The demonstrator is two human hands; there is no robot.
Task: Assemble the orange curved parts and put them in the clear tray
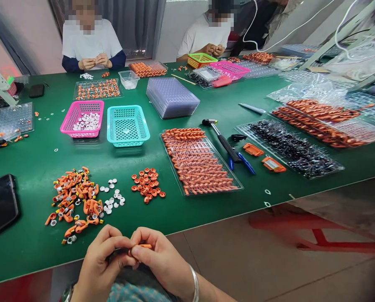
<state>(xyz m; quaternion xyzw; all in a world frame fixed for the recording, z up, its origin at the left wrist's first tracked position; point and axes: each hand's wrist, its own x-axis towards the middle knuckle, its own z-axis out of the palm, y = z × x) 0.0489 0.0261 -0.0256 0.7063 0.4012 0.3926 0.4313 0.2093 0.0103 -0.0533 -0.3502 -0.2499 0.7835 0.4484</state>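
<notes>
Close to my body, just off the table's near edge, my left hand (104,262) and my right hand (166,262) meet fingertip to fingertip. Between them they pinch a small orange earbud part (146,246), mostly covered by the fingers. Beyond my left hand lies a loose pile of orange earbud housings (77,195) with white and yellow bits on them. Beside that pile are scattered small white discs (113,196). Farther right sits a cluster of round orange caps (146,182).
On the green table (118,165) stand a pink basket (96,102) of white pieces, a teal basket (128,142), stacked clear trays (171,94), a tray of orange parts (203,163), a hammer (223,142) and a phone (1,205). Two people (91,40) work opposite.
</notes>
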